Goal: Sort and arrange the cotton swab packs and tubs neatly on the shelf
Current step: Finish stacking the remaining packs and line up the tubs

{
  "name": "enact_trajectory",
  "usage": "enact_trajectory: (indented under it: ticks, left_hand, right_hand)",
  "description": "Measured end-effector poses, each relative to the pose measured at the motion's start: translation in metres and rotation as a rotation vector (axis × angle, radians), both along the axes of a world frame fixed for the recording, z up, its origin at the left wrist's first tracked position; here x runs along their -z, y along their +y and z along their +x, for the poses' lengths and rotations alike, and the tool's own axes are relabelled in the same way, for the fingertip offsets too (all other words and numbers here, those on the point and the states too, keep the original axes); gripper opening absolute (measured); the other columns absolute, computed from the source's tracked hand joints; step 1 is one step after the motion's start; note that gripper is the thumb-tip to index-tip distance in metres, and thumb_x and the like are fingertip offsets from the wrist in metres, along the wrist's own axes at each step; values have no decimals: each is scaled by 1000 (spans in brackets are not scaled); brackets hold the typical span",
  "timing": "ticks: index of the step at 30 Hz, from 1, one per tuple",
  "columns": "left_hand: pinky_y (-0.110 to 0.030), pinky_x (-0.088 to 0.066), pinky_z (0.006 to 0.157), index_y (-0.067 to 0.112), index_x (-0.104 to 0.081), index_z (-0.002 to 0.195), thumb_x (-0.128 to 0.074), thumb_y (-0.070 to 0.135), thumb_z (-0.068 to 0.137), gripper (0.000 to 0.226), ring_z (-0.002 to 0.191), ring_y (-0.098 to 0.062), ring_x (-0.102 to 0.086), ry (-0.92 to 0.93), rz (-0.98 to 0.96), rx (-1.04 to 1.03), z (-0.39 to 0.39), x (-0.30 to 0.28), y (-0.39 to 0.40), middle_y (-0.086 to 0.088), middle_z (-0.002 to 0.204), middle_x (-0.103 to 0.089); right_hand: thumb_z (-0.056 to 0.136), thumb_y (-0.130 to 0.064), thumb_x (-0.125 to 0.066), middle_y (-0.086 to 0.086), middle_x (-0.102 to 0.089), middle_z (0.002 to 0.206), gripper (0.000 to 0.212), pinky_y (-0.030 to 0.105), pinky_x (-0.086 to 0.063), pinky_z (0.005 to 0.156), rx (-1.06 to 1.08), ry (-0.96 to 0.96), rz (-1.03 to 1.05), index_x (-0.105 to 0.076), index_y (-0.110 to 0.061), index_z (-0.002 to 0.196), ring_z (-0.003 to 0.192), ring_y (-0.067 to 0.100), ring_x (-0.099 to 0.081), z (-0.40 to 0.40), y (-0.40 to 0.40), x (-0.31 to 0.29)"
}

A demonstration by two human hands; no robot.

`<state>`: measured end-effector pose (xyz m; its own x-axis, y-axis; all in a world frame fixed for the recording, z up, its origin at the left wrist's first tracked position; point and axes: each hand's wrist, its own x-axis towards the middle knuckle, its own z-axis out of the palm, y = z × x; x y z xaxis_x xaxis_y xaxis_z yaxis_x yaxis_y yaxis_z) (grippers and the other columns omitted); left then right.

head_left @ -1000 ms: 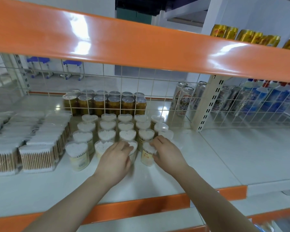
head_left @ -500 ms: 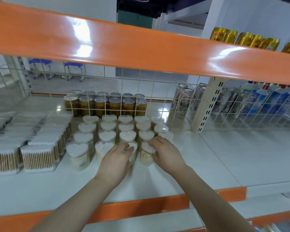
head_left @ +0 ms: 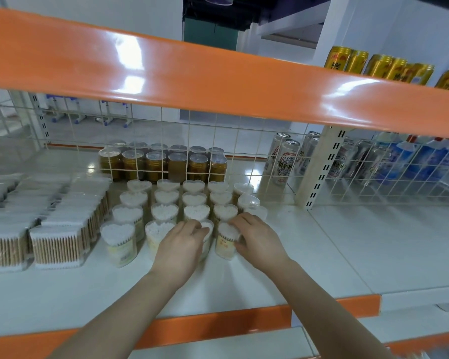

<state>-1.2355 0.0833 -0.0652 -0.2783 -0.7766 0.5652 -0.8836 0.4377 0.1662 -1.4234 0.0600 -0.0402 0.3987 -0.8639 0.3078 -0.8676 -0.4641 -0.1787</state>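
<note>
Swab packs [head_left: 57, 244] lie stacked far left; the heart-lidded tubs [head_left: 166, 211] stand in rows mid-shelf. Little has changed over the last second: left hand [head_left: 182, 244] still cups one front-row tub [head_left: 207, 237], fingers curled on it; right hand [head_left: 257, 239] still grips the neighbouring tub [head_left: 224, 242]. Looks like fine alignment, nearly done. White shelf [head_left: 322, 255], wire-mesh back [head_left: 257, 141], drink cans [head_left: 283, 161] behind.

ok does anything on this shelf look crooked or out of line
Mostly tidy. The heart-shaped tubs stand in even rows, but on the far right one tub leans and sits out of line with its column. The left hand and right hand each grip a front-row tub. Nothing looks spilled.
</note>
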Motion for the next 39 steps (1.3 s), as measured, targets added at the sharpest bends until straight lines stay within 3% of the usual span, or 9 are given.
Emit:
enact_trajectory:
  ticks: [3,7,10,15,19,23,26,33,39]
  left_hand:
    - [-23,-48,54,12,-71,81,-76,4,51,32,64,-22,-61,-1,-58,0,0,2,1,-4,79,-64]
    - [-26,-50,64,15,-70,94,-44,18,66,38,73,-23,-62,-13,-98,-25,-4,1,2,-2,86,-64]
    - [-29,-51,66,13,-70,94,-52,15,63,35,74,-24,-63,-8,-113,-26,-9,-2,4,-3,85,-64]
    - [-28,-51,66,16,-71,90,-36,24,70,41,77,-20,-62,-33,-92,4,-24,-9,9,0,86,-64]
    - [-26,-50,70,19,-71,87,-40,23,68,37,79,-18,-62,-44,-83,24,-35,-8,11,2,86,-64]
    - [-28,-49,71,18,-70,86,-65,14,58,29,79,-19,-61,-22,-68,39,-46,-6,11,1,87,-63]
    - [-25,-34,78,16,-71,85,-78,10,49,38,80,-19,-60,-23,-40,20,-52,-6,11,0,87,-64]
    - [-25,-33,84,17,-72,83,-81,14,42,42,85,-16,-61,-34,-40,16,-62,-5,10,2,88,-66]
    - [-27,-32,83,14,-71,78,-80,10,41,39,80,-21,-65,-27,-31,-2,-67,-4,6,-1,83,-66]
  right_hand:
    - [80,-10,-61,6,-55,122,45,33,-45,80,-15,-22,-9,-55,-15,124,107,27,-52,-7,-1,0]
    - [78,-7,-56,1,-47,131,55,25,-37,89,40,18,25,-48,-20,131,115,22,-45,-23,-3,-6]
    - [80,-9,-56,4,-45,133,56,26,-37,93,78,39,43,-45,-16,134,117,23,-44,-39,-4,-9]
    - [84,-17,-60,3,-40,138,60,21,-31,97,100,15,127,-38,-17,140,122,20,-40,-61,0,-9]
    - [83,-27,-64,0,-41,137,61,20,-30,98,117,-23,169,-40,-19,138,123,17,-39,-71,2,-7]
    - [86,-33,-62,-1,-47,129,48,21,-35,92,163,-134,136,-48,-19,130,117,16,-44,-71,6,-3]
    - [85,-34,-63,0,-51,119,40,22,-38,80,216,-208,98,-55,-16,120,107,16,-47,-68,6,-2]
    - [82,-22,-62,-1,-55,118,36,20,-33,82,155,-254,190,-55,-17,117,112,17,-44,-67,9,-6]
    - [82,-11,-58,-2,-47,132,37,14,-26,87,57,-264,281,-54,-19,118,122,11,-37,-74,14,-13]
